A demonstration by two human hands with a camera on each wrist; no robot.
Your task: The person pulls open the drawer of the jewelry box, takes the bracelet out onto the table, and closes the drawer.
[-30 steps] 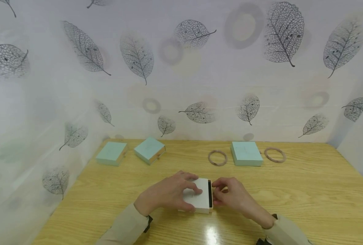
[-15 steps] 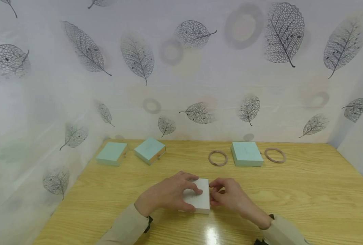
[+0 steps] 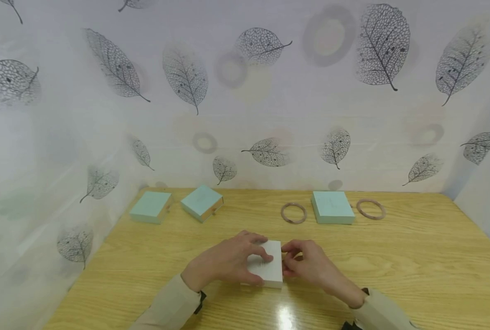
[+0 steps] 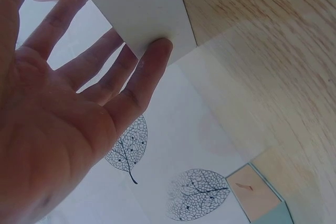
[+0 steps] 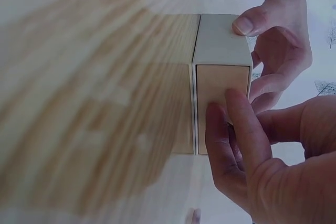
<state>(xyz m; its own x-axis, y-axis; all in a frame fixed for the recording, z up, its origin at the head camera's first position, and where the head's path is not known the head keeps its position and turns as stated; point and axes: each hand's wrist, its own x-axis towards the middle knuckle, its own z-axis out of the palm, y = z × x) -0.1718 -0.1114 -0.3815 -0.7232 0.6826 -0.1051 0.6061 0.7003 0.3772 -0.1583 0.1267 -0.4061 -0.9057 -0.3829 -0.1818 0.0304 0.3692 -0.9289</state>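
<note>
A small white drawer box [image 3: 275,268] lies on the table in front of me. My left hand [image 3: 236,259] grips it from the left, thumb on the near side and fingers over the top and far side; the left wrist view shows the thumb [image 4: 157,51] against its white wall. From the right, my right hand [image 3: 309,266] meets the box's end. In the right wrist view its fingertips press on the tan drawer front [image 5: 215,82], which sits flush inside the white sleeve [image 5: 223,40]. The middle of that front is hidden behind the fingers.
Along the back of the table stand three mint-green boxes: one at far left [image 3: 151,207], a turned box [image 3: 202,202] beside it, and a right-hand box [image 3: 333,207]. Two bangles flank the latter, a left bangle [image 3: 293,222] and a right bangle [image 3: 371,217]. A leaf-print curtain [image 3: 245,105] hangs behind.
The drawer, a little out of the white box with a dark strip showing, has slid in flush. My right hand has moved slightly left with it; the left hand stays in place.
</note>
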